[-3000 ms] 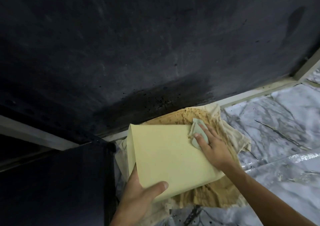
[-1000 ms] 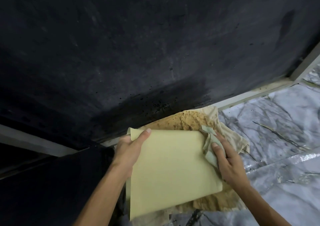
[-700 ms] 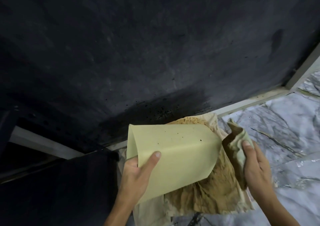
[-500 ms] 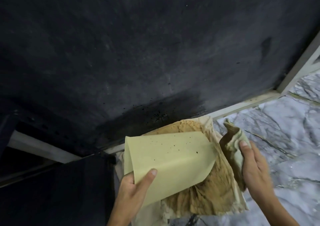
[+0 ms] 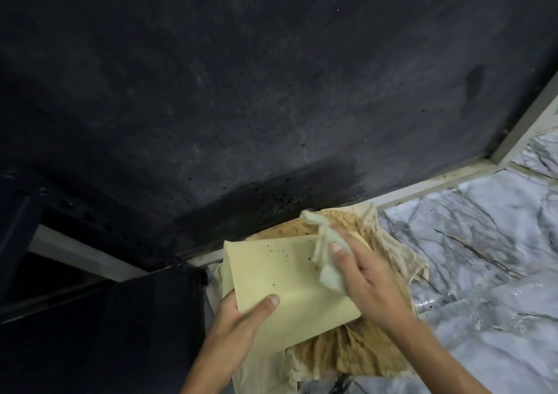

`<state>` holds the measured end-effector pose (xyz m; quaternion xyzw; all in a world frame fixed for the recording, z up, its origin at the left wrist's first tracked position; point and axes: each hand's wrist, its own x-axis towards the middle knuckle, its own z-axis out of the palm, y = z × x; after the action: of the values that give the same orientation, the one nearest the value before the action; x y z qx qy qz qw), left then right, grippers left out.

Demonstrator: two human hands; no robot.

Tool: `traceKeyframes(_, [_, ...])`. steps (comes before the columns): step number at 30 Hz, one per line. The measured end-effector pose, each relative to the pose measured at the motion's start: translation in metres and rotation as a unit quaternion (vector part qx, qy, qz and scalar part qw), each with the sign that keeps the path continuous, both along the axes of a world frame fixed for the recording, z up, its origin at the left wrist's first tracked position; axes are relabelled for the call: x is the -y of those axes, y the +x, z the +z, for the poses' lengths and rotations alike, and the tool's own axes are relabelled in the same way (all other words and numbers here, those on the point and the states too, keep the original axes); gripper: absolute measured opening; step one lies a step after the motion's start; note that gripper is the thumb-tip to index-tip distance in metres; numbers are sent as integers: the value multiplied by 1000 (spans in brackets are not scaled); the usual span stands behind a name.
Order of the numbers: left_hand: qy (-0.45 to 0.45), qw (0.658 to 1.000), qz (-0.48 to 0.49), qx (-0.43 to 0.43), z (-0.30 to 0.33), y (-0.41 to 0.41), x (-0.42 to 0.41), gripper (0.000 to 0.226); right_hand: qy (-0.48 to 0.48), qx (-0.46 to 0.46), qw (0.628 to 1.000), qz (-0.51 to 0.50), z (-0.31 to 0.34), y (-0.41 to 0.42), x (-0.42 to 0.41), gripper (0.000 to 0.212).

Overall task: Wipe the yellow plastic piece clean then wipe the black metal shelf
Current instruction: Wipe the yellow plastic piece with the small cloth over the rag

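Our left hand (image 5: 238, 315) grips the yellow plastic piece (image 5: 280, 285); our right hand (image 5: 365, 282) presses a bunched cloth (image 5: 324, 257) onto it.

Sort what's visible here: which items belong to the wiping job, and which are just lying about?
In use:
yellow plastic piece, held by the left hand
small pale rag, pressed on it by the right hand
black metal shelf, next to be wiped

Lying about:
stained brown cloth underneath
marble-patterned floor
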<state>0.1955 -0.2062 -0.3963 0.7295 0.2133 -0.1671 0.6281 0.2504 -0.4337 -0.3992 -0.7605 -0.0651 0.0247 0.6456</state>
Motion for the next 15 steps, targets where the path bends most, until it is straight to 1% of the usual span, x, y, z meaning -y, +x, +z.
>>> traceKeyframes(1, [2,1000,-9,6,-1,1,0,59,-15,0,999,32,-3,3,-11,27])
traceKeyframes(2, [2,1000,-14,13,-1,2,-1,58,-54,6,997,62,-9,6,-23,30])
traceKeyframes(4, [2,999,-23,25,0,4,-2,54,-196,37,975,101,-21,14,-43,40])
traceKeyframes(5, [2,999,-29,31,0,4,-3,51,-239,41,964,111,-23,18,-51,44])
traceKeyframes(6, [4,999,-35,36,-1,4,-4,51,-245,34,961,127,-19,22,-59,47])
traceKeyframes(9, [12,997,-55,51,-1,4,-6,53,-203,23,958,201,-3,30,-80,46])
traceKeyframes(11, [22,996,-63,59,-2,5,-5,43,-207,39,947,242,2,31,-89,45])
traceKeyframes(13, [19,996,-62,54,-2,6,-4,41,-251,49,933,252,-1,30,-88,49])
traceKeyframes(15, [3,998,-46,41,-5,4,-6,42,-303,36,920,245,-7,30,-76,57])
